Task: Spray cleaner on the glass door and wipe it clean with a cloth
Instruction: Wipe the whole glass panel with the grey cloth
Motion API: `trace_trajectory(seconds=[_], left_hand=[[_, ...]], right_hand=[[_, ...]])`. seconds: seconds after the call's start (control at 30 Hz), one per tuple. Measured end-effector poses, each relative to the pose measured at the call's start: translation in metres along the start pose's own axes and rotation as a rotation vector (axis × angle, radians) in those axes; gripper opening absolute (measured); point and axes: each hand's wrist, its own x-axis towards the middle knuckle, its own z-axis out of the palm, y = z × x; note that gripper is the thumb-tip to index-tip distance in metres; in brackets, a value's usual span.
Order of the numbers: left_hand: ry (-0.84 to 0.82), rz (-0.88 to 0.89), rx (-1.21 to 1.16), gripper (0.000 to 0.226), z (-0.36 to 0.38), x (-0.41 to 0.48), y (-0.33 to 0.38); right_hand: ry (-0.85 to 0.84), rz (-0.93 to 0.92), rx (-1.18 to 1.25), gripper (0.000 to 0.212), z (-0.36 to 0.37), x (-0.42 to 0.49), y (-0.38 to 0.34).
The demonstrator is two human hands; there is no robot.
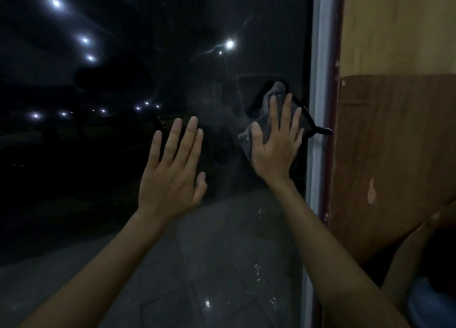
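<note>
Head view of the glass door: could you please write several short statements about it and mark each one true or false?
1. The right hand presses a grey cloth against the glass door with straight fingers. True.
2. The left hand holds a spray bottle. False: it holds nothing, and its fingers are straight.
3. The cloth lies close to the white door frame on the right. True.
4. Both hands rest on the cloth. False: only the right hand does; the left hand is apart from it, further left.
</note>
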Motion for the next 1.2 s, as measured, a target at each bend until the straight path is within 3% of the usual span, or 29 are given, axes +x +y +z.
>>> trace_trajectory(seconds=[0.1, 0.33, 0.6, 0.73, 0.87, 1.03, 1.2], left_hand=[[-0.014, 0.032, 0.007, 0.074, 0.006, -0.006, 0.013], [-0.105, 0.218, -0.049, 0.072, 0.021, -0.037, 0.055], [-0.042, 0.133, -0.143, 0.068, 0.002, -0.010, 0.019], [-0.032, 0.056, -0.132, 0.069, -0.002, -0.003, 0.014], [-0.044, 0.082, -0.117, 0.074, 0.008, -0.019, 0.032], [-0.147, 0.163, -0.145, 0.080, 0.015, -0.059, 0.057], [-0.128, 0.109, -0.185, 0.074, 0.004, -0.057, 0.033]], right_hand=[[0.051, 0.140, 0.039, 0.064, 0.009, -0.040, 0.012], [-0.005, 0.329, 0.070, 0.067, 0.017, -0.142, 0.044], [0.011, 0.317, 0.021, 0.071, 0.007, -0.050, 0.006], [0.022, 0.071, 0.009, 0.067, 0.012, -0.038, -0.033], [-0.038, -0.135, -0.005, 0.062, 0.020, -0.111, -0.008], [-0.068, -0.043, -0.031, 0.063, 0.019, -0.169, 0.059], [-0.019, 0.156, -0.004, 0.064, 0.006, -0.100, 0.058]])
